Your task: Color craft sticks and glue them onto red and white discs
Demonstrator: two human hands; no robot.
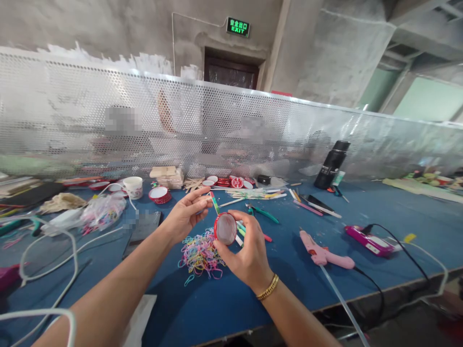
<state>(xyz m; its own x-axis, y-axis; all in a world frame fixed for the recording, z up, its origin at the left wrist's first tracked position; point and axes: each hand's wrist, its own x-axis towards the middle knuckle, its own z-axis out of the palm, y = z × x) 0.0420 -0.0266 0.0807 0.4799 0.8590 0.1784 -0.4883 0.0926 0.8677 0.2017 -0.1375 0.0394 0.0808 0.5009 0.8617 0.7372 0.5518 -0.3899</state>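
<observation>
My right hand (249,250) grips a small red-rimmed round lid (226,229) by its edge, between thumb and fingers, with its greyish inner face towards me. A narrow stick coloured green and red (214,203) rises from the lid's upper edge; whether it is fixed there I cannot tell. Beside that stick, my left hand (188,214) is open, its fingers stretched out. Below the lid lies a pile of pastel elastic loops (200,255) on the blue table (202,313). Several coloured sticks lie partly hidden behind my right hand.
At the right rest a pink glue gun (321,253), a magenta device (369,241) with cables and a black flask (332,165). Teal pliers (264,213), red lids (159,194) and a paper cup (133,187) stand farther back. White cables loop at left; a perforated screen (224,130) borders the table.
</observation>
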